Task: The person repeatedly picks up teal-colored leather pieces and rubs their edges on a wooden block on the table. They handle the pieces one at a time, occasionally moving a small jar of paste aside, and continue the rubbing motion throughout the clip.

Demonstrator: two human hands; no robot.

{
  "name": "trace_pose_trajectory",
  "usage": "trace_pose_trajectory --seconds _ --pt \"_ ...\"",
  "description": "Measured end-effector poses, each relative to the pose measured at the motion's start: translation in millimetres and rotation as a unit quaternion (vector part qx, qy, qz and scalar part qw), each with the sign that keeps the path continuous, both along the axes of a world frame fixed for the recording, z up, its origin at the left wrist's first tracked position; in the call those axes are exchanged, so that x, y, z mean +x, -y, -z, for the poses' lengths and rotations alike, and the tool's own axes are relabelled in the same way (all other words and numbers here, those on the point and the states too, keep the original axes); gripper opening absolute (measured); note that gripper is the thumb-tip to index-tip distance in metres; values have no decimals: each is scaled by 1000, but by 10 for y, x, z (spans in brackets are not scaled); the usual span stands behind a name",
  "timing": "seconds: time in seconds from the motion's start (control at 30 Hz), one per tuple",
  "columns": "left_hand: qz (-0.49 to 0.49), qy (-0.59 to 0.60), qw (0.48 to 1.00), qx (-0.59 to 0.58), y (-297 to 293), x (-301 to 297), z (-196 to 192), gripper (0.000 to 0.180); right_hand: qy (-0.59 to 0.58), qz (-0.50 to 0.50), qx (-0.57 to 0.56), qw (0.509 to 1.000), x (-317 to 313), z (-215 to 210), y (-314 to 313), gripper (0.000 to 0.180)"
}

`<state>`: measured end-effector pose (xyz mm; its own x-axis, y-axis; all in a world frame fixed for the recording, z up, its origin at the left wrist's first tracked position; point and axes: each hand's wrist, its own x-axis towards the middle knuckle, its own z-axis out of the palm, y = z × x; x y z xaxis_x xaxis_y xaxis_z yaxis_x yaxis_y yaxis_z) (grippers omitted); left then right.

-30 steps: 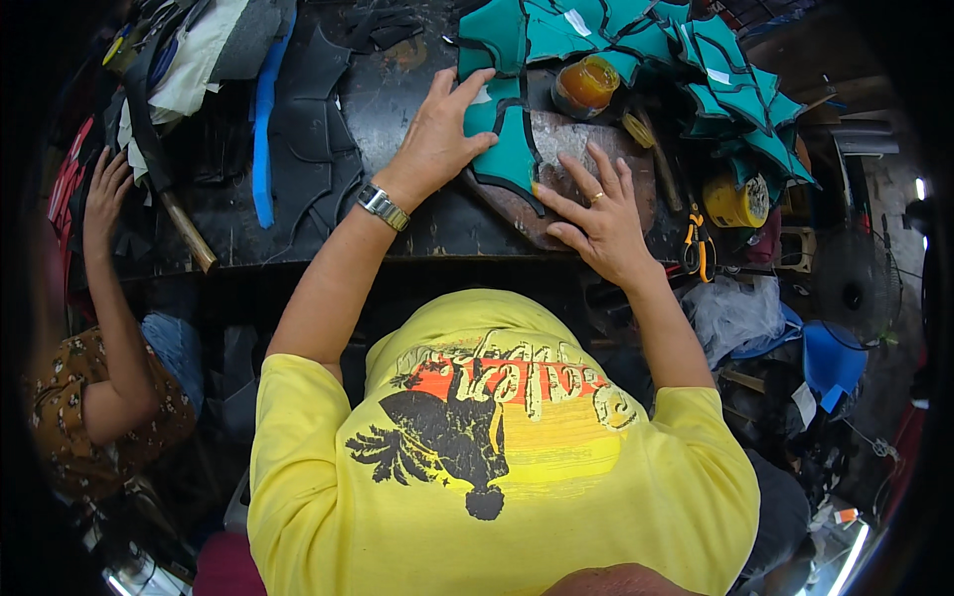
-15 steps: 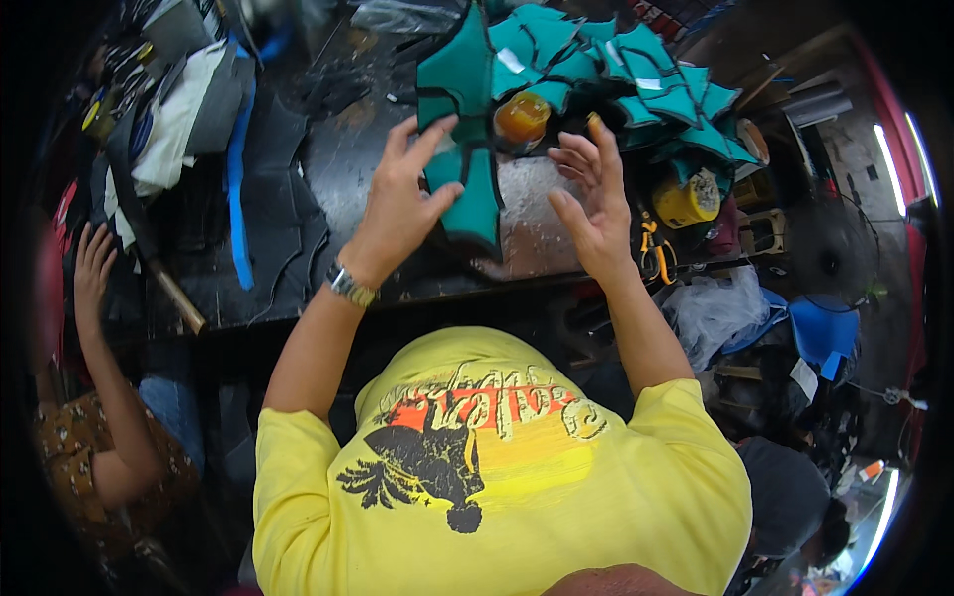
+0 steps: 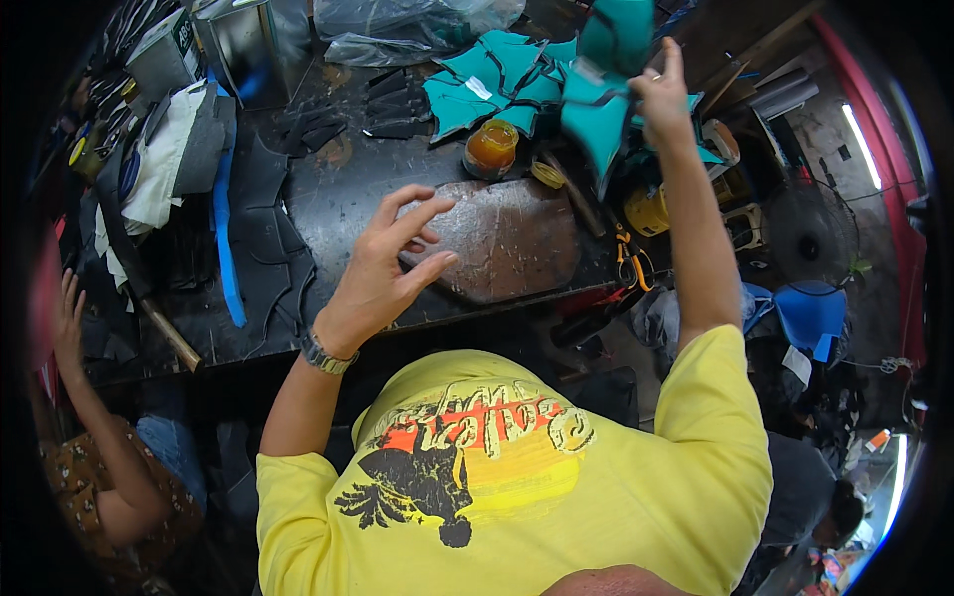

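**Packages and labels on the workbench**

A square metal tin stands at the bench's far left corner, with a dark green label on its side; a taller shiny metal can stands just to its right. A crumpled clear plastic bag lies along the far edge. A small white tag sits on one teal piece in the pile. No screens or signs can be made out
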<state>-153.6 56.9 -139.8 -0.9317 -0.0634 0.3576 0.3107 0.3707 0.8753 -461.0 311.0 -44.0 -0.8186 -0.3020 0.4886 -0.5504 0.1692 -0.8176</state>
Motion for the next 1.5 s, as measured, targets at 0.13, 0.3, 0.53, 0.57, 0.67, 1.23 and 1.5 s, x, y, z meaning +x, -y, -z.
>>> trace_pose_trajectory --seconds 0.13,0.3,0.53,0.57,0.67,1.23,1.5 --pt "-18 8 1000 -24 136 181 65 43 -82 342 198 915 -731 -167 -246 86" --pt "-130 -23 990 -51 434 373 33 35 -232 345 400 817 -421 -142 -268 83" --pt "-364 -52 910 -192 1058 326 62 30 -229 -6 293 928 472 374 390 37" --pt "-383 -50 893 -229 1121 312 92 31 -252 1 330 910 539 452 448 38" --pt "-412 0 869 -276 1278 273 199 37 -290 13 451 844 606 634 584 43" --pt "-438 157 798 -381 1643 -77 485 81 -333 64 439 832 950 1076 565 49" --pt "-394 203 853 -276 1797 -124 502 75 -261 17 437 860 1266 1151 390 47"
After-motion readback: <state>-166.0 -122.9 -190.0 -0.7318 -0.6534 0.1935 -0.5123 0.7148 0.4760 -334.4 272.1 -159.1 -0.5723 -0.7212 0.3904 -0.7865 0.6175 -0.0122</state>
